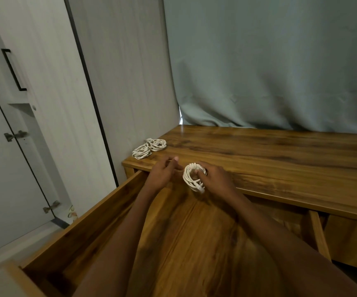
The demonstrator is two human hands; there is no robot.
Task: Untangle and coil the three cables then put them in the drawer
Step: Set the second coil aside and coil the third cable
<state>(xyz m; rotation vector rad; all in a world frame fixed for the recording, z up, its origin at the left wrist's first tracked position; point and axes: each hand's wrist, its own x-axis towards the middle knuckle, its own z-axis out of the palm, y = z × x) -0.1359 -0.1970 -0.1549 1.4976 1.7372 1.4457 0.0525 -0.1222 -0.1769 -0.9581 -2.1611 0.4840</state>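
My right hand [215, 179] grips a coiled white cable [191, 177], held upright over the back of the open wooden drawer [100, 213], just in front of the tabletop's edge. Its white plug hangs at the coil's lower end. My left hand [162, 173] hovers beside the coil with fingers loosely bent, holding nothing. Two more coiled white cables lie side by side on the tabletop's far left corner, one [141, 151] nearer me and one [157, 144] behind it.
The wooden table [280, 159] runs to the right, backed by a grey-green curtain [269, 67]. A white wardrobe [34, 103] with a black handle stands at the left. A second drawer front [351, 239] sits shut at the right.
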